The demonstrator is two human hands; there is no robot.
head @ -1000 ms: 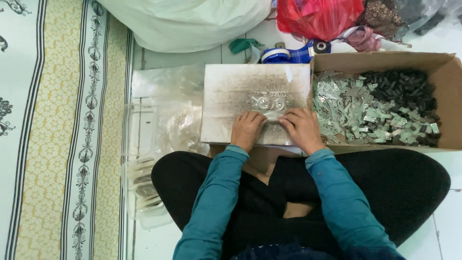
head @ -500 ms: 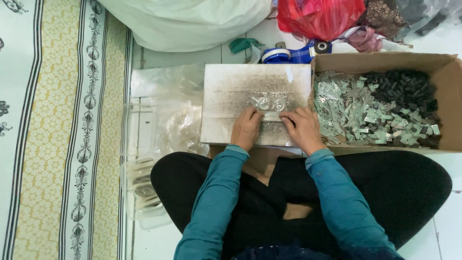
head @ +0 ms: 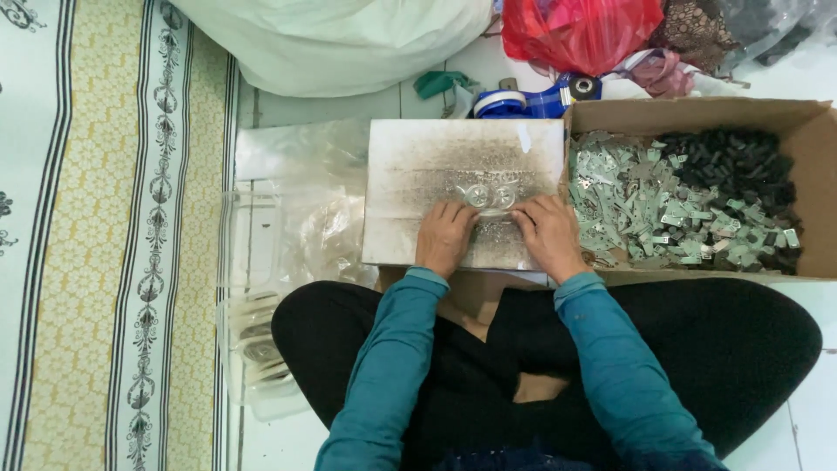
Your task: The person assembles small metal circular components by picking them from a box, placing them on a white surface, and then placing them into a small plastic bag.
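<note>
A worn, grey-stained white board (head: 436, 157) lies across my lap's front edge. On it rests a small clear plastic piece with round shapes (head: 490, 195). My left hand (head: 445, 237) and my right hand (head: 546, 234) lie side by side on the board, fingertips touching the near edge of that clear piece and pinching it. To the right stands an open cardboard box (head: 697, 113) filled with several small silver metal clips (head: 645, 205) and black plastic parts (head: 737, 166).
Clear plastic bags and a clear tub (head: 261, 349) lie left of the board. A large white sack (head: 349, 44), a red bag (head: 580, 30) and a blue tape dispenser (head: 523, 100) sit at the back. A patterned mat (head: 87, 235) covers the floor at left.
Both hands stay on the board; the fingers have shifted slightly around the clear piece. Nothing else has moved.
</note>
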